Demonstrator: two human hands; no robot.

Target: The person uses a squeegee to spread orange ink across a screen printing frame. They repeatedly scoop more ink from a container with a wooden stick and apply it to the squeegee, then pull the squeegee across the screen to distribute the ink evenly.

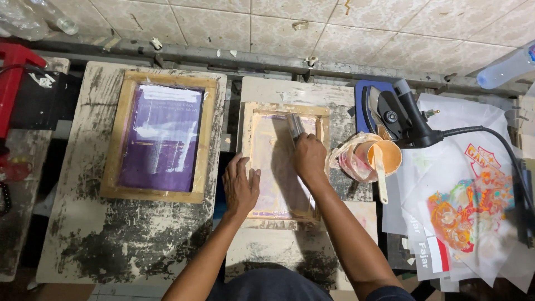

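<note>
1. Nearest the camera, the person's two bare forearms reached up from the bottom edge toward a small wooden screen-printing frame (284,161) lying flat on a paint-stained board (267,89) at the centre.
2. The left hand (241,187) lay flat with fingers spread, palm down, pressing on the frame's left rail near its lower corner; it gripped nothing.
3. The right hand (310,158) was closed around the handle of a squeegee (295,125), whose blade rested on the pale pinkish mesh in the upper part of the frame, tilted slightly.
4. Left of this, well apart, a larger wooden frame with a purple screen (160,139) sat on a second board (111,234) heavily smeared with black.
5. Just right of the small frame stood an orange cup (387,156) with a pale spatula (380,175) resting in it, beside crumpled clear plastic (348,159) stained pink.
6. Behind the cup, a black heat gun (404,117) lay on a blue pad (362,92), its cable (501,142) curving off to the right.
7. At the right, translucent printed sheets (468,206) with a colourful orange and red design were spread in overlapping layers.
8. A red object (14,78) stood at the far left edge, and a clear plastic bottle (507,67) lay at the upper right on the patterned floor tiles (334,28).
</note>
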